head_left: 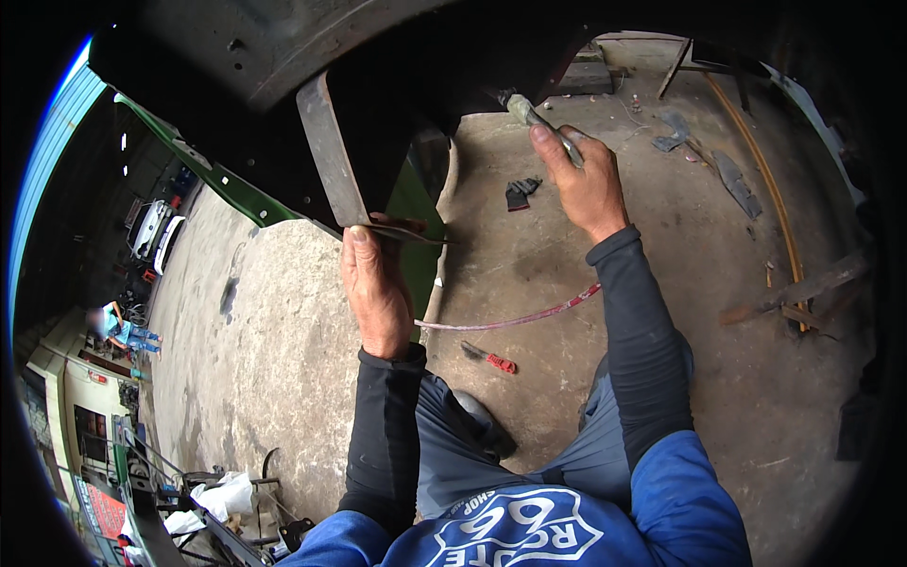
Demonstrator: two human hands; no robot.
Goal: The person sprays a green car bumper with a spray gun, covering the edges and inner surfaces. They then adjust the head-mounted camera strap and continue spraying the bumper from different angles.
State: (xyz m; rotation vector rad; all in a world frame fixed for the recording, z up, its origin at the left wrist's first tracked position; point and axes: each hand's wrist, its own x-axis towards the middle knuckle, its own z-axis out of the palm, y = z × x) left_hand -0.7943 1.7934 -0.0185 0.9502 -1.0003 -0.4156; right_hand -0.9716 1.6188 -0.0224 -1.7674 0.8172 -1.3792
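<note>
My left hand (376, 288) is raised to a bent flat metal strip (333, 151), its thumb and fingers closed on the strip's lower, angled end. The strip's upper end reaches up toward a dark metal body overhead. My right hand (588, 180) is closed around a slim tool with a pale greenish, wrapped-looking part (525, 111) and a dark tip. That tip points up and left into the shadow under the dark body; whether it touches anything cannot be made out. Beside my left hand hangs a green panel (416, 203).
On the concrete floor lie a dark glove (520, 194), a red-handled tool (489, 357) and a reddish hose (520, 319). A yellow bar (770, 180) and a wooden plank (794, 291) lie at right. Another person (123, 329) stands far left, near parked vehicles. Metal scrap fills the lower left.
</note>
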